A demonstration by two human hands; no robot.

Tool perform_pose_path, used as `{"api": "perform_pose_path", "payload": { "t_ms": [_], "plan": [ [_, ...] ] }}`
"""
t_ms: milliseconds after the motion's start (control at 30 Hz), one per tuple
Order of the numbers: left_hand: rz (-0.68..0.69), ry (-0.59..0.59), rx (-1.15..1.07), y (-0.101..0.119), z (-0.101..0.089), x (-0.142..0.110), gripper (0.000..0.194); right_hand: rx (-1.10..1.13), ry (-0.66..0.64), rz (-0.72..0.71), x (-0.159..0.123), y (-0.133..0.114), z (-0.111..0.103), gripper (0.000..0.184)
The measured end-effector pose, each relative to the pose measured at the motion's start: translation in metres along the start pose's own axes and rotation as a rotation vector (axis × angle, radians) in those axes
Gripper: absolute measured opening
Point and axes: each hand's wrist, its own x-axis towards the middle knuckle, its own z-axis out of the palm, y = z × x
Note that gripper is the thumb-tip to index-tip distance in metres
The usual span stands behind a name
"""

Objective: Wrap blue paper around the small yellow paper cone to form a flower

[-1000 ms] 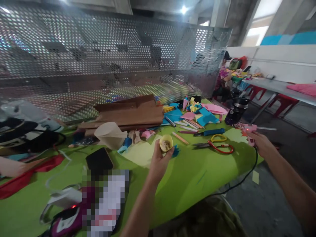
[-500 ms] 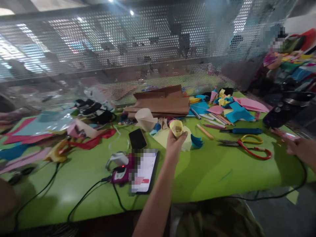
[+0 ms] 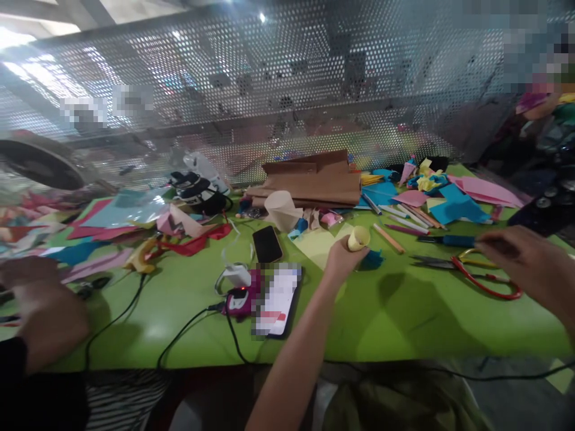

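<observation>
My left hand (image 3: 345, 254) is closed around a small roll of yellow paper (image 3: 359, 238), its open end facing up. Beneath and behind it lie a pale yellow sheet (image 3: 309, 246) and a fringed blue paper piece (image 3: 374, 258). At the right, my right hand (image 3: 523, 257) hovers with bent fingers apart and nothing visible in them. Its fingertips overlap the end of a blue-handled tool (image 3: 458, 240); whether they touch it I cannot tell. Just below are scissors (image 3: 465, 275) with red and yellow handles, partly covered by the hand.
A lit phone (image 3: 281, 302), a dark phone (image 3: 268, 244) and a purple power adapter (image 3: 240, 302) with cables lie left of my arm. Brown cardboard (image 3: 314, 182), pencils and coloured paper line the back. Another person's hand (image 3: 49, 299) rests at far left.
The view has swung left. My left hand has tilted the yellow roll to the right. My right hand has come in from the right edge, over the scissors' handles. Another person's arm has appeared.
</observation>
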Motion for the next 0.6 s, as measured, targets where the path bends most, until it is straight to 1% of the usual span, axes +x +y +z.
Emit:
{"api": "perform_pose_path", "payload": {
  "t_ms": [33,67,100,167,233,300,333,400,433,500,533,600],
  "plan": [
    [-0.017,0.01,-0.035,0.001,0.0,0.0,0.037,0.034,-0.054,-0.091,0.003,-0.02,0.007,0.038],
    [-0.039,0.024,-0.082,0.003,0.0,-0.001,0.036,0.089,-0.086,-0.137,0.006,-0.038,0.016,0.037],
    [-0.061,0.039,-0.136,0.006,0.0,-0.002,0.035,0.157,-0.117,-0.15,0.009,-0.052,0.024,0.037],
    [-0.083,0.063,-0.239,0.013,0.0,-0.005,0.035,0.283,-0.157,-0.129,0.016,-0.071,0.042,0.038],
    [-0.066,0.084,-0.308,0.019,0.0,-0.007,0.036,0.405,-0.209,-0.055,0.021,-0.08,0.06,0.038],
    [-0.034,0.116,-0.355,0.025,0.001,-0.01,0.038,0.552,-0.312,0.033,0.024,-0.087,0.077,0.04],
    [-0.023,0.133,-0.379,0.026,0.002,-0.011,0.04,0.64,-0.363,0.076,0.025,-0.091,0.085,0.042],
    [-0.032,0.141,-0.422,0.028,0.005,-0.013,0.042,0.802,-0.413,0.147,0.026,-0.099,0.097,0.05],
    [-0.044,0.127,-0.44,0.028,0.006,-0.014,0.043,0.865,-0.411,0.168,0.027,-0.103,0.102,0.056],
    [-0.072,0.063,-0.454,0.028,0.008,-0.016,0.044,0.936,-0.369,0.17,0.03,-0.108,0.106,0.065],
    [-0.08,0.027,-0.449,0.028,0.008,-0.017,0.043,0.949,-0.344,0.156,0.032,-0.109,0.106,0.066],
    [-0.083,-0.019,-0.429,0.028,0.009,-0.018,0.041,0.938,-0.318,0.109,0.036,-0.109,0.106,0.055]
  ]
}}
